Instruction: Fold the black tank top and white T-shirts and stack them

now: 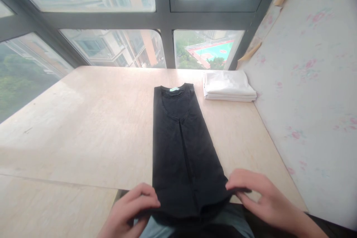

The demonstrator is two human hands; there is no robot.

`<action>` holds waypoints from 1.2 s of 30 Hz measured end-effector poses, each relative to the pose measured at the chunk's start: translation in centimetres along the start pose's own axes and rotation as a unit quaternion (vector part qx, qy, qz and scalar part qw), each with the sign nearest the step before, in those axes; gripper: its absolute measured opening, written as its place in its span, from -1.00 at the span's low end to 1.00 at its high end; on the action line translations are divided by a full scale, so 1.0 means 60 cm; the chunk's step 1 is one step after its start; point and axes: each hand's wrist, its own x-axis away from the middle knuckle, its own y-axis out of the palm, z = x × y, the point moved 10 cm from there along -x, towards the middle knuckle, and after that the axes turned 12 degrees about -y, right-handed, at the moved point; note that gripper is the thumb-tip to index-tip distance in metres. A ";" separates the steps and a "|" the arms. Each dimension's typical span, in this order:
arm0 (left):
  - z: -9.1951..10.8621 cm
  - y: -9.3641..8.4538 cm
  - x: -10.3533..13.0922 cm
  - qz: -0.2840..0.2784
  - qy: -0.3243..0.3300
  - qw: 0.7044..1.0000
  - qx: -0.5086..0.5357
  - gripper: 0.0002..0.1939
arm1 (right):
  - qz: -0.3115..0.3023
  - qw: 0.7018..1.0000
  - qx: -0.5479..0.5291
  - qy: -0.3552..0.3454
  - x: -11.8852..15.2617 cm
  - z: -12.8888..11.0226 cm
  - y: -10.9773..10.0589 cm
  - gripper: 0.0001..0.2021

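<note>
A black shirt (173,148) lies lengthwise on the pale wooden surface (83,119), its sides folded in to a long narrow strip. The round neckline with a light label points toward the window, and a seam or slit runs down the middle. My left hand (134,206) pinches the near left corner of the hem. At the near right corner, my right hand (256,193) grips the hem between thumb and fingers. The near edge is lifted slightly and hangs past the edge of the surface, close to my body.
A stack of folded white cloth (229,85) sits at the back right, close to the flowered wall (309,100). Grey window frames (164,22) border the far side. A seam crosses the wooden surface at the left front.
</note>
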 end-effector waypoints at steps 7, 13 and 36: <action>-0.145 -0.079 -0.225 0.169 -0.149 0.964 0.140 -0.61 | 0.147 0.980 -0.038 0.128 -0.174 0.216 -0.051 -0.75; -0.243 -0.061 -0.317 0.217 -0.222 0.950 0.036 -0.57 | 0.154 0.952 -0.007 0.265 -0.214 0.388 -0.002 -0.65; -0.240 -0.078 -0.320 0.257 -0.211 0.943 -0.009 -0.61 | 0.182 0.956 0.149 0.178 -0.243 0.371 0.003 -0.64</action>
